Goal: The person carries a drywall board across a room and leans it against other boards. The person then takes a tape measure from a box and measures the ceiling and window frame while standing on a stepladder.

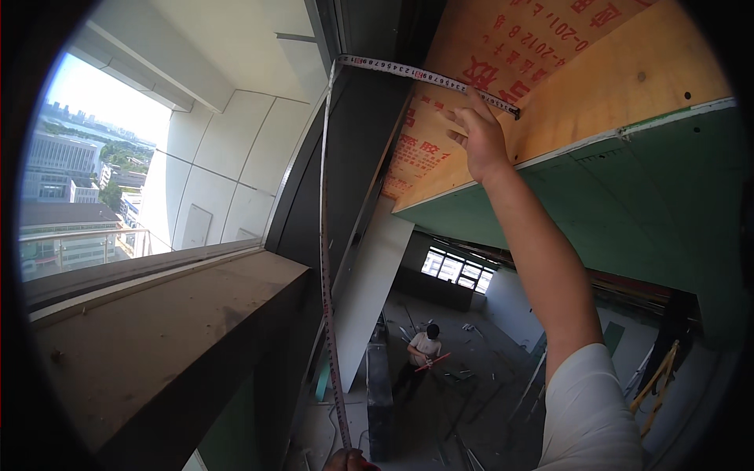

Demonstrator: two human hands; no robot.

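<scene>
My left hand, partly cut off by the bottom edge, grips a tape measure whose red case just shows. The tape's steel blade rises from it along a dark metal frame, folds sharply at the top and runs right across orange-red printed board. Its end hook lies against a bare plywood face. My right hand is raised under this upper stretch, with a fingertip at the blade and the other fingers apart. Whether that fingertip presses on the blade, I cannot tell.
A dusty ledge and a window opening with a railing are at left. Green board edges the plywood overhead. Far below, a person holds a red bar among scattered strips. A yellow ladder stands at lower right.
</scene>
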